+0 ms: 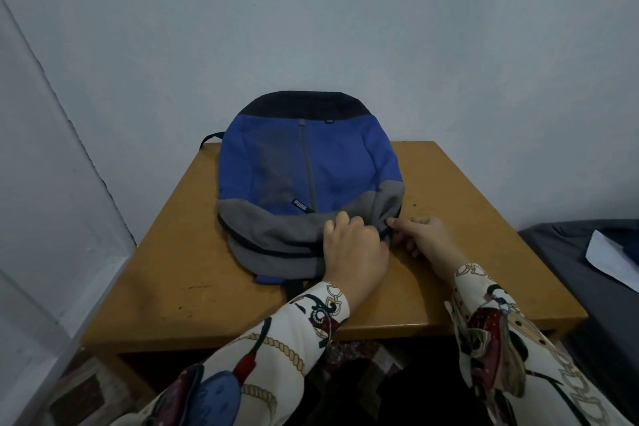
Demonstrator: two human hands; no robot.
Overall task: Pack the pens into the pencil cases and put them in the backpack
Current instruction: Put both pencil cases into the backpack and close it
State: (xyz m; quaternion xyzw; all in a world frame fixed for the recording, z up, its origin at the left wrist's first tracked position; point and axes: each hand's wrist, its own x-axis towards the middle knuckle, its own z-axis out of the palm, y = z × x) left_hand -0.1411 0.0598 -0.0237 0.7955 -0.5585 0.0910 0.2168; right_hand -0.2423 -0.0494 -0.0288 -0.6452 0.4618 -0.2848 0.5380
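Observation:
A blue, grey and black backpack [311, 169] lies flat on the wooden table [193, 263], its grey top end toward me. My left hand [352, 249] rests on the grey top edge with fingers curled over the fabric near the zipper line. Just to its right, my right hand [422, 232] pinches the backpack's right corner by the zipper. The dark zipper line on the left part looks closed. No pens or pencil cases are in view.
The table stands against a pale wall, with a wall corner at the left. A dark surface [587, 270] with a white sheet of paper [612, 259] lies to the right of the table. Patterned floor shows under the table's front edge.

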